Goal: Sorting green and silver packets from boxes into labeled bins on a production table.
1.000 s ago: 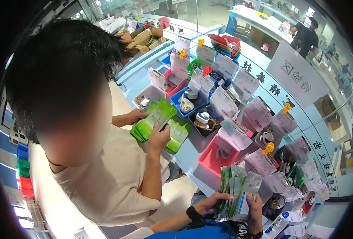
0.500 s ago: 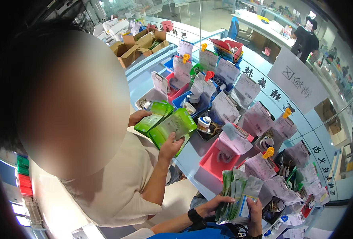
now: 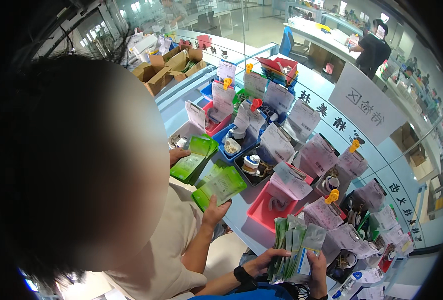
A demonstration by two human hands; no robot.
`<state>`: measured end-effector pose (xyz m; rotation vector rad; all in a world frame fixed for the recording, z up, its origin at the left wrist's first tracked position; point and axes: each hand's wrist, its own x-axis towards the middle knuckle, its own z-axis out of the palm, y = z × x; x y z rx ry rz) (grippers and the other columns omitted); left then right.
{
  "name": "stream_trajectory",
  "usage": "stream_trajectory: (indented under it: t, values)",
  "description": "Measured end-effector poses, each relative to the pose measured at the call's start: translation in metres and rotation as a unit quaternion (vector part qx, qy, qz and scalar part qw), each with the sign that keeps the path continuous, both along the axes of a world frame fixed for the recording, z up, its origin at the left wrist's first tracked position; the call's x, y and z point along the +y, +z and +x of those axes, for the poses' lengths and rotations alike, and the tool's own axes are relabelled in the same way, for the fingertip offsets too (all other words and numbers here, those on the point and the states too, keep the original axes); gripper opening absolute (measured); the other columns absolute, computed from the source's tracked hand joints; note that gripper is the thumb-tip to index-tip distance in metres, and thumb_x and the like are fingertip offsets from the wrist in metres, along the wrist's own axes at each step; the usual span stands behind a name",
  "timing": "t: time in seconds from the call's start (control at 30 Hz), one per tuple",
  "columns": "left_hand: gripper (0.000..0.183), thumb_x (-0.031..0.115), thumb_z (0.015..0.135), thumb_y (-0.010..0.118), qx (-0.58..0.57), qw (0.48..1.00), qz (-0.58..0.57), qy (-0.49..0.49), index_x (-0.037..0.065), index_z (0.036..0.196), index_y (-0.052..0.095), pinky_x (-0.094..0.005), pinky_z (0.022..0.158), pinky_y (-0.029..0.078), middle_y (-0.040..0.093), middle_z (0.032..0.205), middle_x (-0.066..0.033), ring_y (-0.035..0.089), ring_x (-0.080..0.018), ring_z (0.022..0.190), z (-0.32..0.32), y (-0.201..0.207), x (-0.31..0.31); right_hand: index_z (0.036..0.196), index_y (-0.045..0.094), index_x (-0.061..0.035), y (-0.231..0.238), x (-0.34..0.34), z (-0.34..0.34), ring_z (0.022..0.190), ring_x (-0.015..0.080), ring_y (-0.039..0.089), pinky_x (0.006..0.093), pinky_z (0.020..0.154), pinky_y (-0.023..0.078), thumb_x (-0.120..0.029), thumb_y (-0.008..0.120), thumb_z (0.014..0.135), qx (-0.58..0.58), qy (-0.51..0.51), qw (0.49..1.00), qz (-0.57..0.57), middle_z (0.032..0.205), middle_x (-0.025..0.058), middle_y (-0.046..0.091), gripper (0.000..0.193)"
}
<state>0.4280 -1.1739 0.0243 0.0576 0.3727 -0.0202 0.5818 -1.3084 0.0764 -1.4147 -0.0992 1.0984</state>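
Observation:
A fanned stack of clear-and-green plastic pouches (image 3: 291, 240) is held upright between my hands, over the near part of the table. My left hand (image 3: 269, 260), with a black band on its wrist, grips the stack from the left. My right hand (image 3: 316, 266) holds the right side, its thumb on the front pouch, which bears a blue-and-white label. A co-worker to my left holds bright green pouches (image 3: 220, 189) in one hand and more green pouches (image 3: 194, 160) in the other. A pink tray (image 3: 267, 212) with clear curved pieces sits just beyond my stack.
Several trays with dental models, such as a dark tray (image 3: 251, 176) and a blue tray (image 3: 230, 145), crowd the light-blue table (image 3: 236, 220). Clipped paper slips (image 3: 277, 142) stand up from them. A glass partition and cardboard boxes (image 3: 169, 70) lie beyond. The co-worker (image 3: 181, 240) stands close by.
The co-worker's two bundles of green pouches have moved apart, and the co-worker's head has leaned further in. My hands and stack have hardly moved.

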Motion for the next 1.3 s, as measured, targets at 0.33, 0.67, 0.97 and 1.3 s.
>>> stream_trajectory:
  t: [0.33, 0.67, 0.97, 1.3]
  values:
    - [0.050, 0.023, 0.090, 0.066, 0.001, 1.000, -0.026, -0.006, -0.007, 0.128, 0.055, -0.0361, 0.087, 0.060, 0.071, 0.110, -0.0166, 0.072, -0.0228, 0.092, 0.001, 0.001, -0.004, 0.128, 0.053, 0.0010, -0.004, -0.008, 0.003, 0.099, 0.0163, 0.064, 0.0306, 0.089, 0.050, -0.019, 0.065, 0.093, -0.008, 0.003, 1.000, -0.007, 0.114, 0.0097, 0.066, 0.042]
    - [0.048, 0.023, 0.089, 0.065, 0.004, 1.000, -0.024, -0.005, -0.010, 0.123, 0.058, -0.0329, 0.079, 0.061, 0.071, 0.109, -0.0182, 0.074, -0.0226, 0.085, 0.003, 0.008, -0.007, 0.133, 0.048, 0.0017, -0.001, -0.024, 0.012, 0.109, 0.0200, 0.062, 0.0330, 0.097, 0.047, -0.019, 0.064, 0.092, -0.012, -0.026, 1.000, -0.010, 0.122, 0.0114, 0.062, 0.049]
    - [0.045, 0.025, 0.088, 0.066, 0.031, 0.999, 0.018, 0.009, -0.009, 0.118, 0.060, -0.0330, 0.076, 0.060, 0.072, 0.099, -0.0161, 0.073, -0.0223, 0.078, 0.004, 0.026, -0.020, 0.132, 0.050, 0.0018, 0.007, -0.041, 0.022, 0.106, 0.0189, 0.062, 0.0328, 0.095, 0.048, -0.023, 0.072, 0.088, 0.000, 0.002, 1.000, -0.001, 0.120, 0.0105, 0.063, 0.055]
    - [0.025, 0.028, 0.085, 0.069, 0.104, 0.992, 0.075, 0.004, 0.005, 0.096, 0.068, -0.0292, 0.063, 0.056, 0.070, 0.084, -0.0066, 0.067, -0.0166, 0.067, 0.004, 0.028, -0.054, 0.130, 0.053, 0.0037, 0.028, -0.070, 0.018, 0.095, 0.0193, 0.067, 0.0312, 0.086, 0.053, -0.025, 0.071, 0.087, -0.002, -0.017, 0.999, 0.033, 0.116, 0.0111, 0.066, 0.055]
